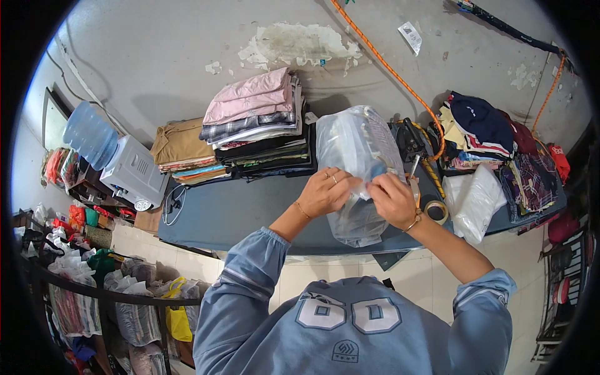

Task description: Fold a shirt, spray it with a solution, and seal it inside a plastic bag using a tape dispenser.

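Observation:
A clear plastic bag (354,140) packed with what looks like folded cloth lies on the grey-blue covered table (206,215) in front of me. Both hands are at its middle, close together. My left hand (330,190) pinches the gathered plastic between thumb and fingers. From the other side, my right hand (393,199) grips the plastic a short way off. The fingertips hide exactly how the plastic is folded or twisted there. Beside my right wrist lies a roll of tape (436,212). A black electric iron (408,140) stands behind the bag to the right.
Folded clothes (255,101) are stacked left of the bag, next to tan shirts (183,143). More clothes (483,126) and flat plastic bags (476,201) lie right. An orange hose (384,61) hangs down to the table. A water dispenser (133,168) stands left, behind a black railing (93,289).

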`<state>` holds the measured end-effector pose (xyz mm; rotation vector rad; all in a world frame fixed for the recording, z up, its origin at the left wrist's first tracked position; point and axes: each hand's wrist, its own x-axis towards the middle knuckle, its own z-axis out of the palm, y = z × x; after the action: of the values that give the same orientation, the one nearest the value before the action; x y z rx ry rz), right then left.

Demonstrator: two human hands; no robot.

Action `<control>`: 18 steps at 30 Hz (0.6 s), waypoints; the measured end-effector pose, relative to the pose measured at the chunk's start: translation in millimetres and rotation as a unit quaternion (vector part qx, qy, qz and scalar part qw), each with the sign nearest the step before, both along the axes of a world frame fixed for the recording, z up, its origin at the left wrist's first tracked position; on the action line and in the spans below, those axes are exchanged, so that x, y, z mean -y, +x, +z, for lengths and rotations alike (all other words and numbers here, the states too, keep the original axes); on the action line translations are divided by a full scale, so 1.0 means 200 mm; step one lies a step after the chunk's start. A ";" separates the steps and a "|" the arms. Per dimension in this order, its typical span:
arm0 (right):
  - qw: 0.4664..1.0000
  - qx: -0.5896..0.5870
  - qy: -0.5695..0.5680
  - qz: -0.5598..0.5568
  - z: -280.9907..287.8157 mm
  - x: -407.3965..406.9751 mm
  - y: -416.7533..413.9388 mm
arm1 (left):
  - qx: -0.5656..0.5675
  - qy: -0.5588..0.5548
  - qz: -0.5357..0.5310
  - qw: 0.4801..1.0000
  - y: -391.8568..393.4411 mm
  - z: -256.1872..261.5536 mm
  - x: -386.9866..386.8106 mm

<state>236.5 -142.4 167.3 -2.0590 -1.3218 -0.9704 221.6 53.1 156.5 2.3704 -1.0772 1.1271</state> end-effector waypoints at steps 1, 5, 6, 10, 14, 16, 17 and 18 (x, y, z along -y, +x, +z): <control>0.999 0.028 -0.011 0.013 -0.01 0.01 0.00 | 0.001 -0.001 0.000 1.000 0.00 -0.02 0.00; 0.996 0.030 -0.072 0.048 -0.01 0.06 -0.04 | -0.009 0.052 -0.018 0.998 -0.05 -0.06 -0.02; 0.993 0.000 -0.096 0.063 0.01 0.07 -0.06 | -0.026 0.065 -0.005 0.998 -0.07 -0.05 -0.04; 0.975 -0.055 -0.199 0.079 0.14 0.08 -0.02 | -0.132 0.015 -0.034 0.991 -0.14 0.08 -0.02; 0.940 -0.171 -0.286 -0.068 0.25 -0.02 0.06 | -0.169 -0.002 0.058 0.984 -0.10 0.12 0.03; 0.937 -0.160 -0.298 -0.093 0.23 -0.06 0.11 | -0.196 0.051 0.128 0.971 -0.09 0.11 0.03; 0.915 -0.169 -0.354 -0.094 0.23 -0.09 0.13 | -0.197 0.051 0.127 0.971 -0.07 0.11 0.03; 0.890 -0.177 -0.410 -0.093 0.23 -0.10 0.14 | -0.188 0.073 0.117 0.972 -0.06 0.12 0.03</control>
<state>263.6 -121.5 213.8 -2.8424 -1.4894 -0.0239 208.7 47.8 180.2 2.7359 -0.7900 0.6370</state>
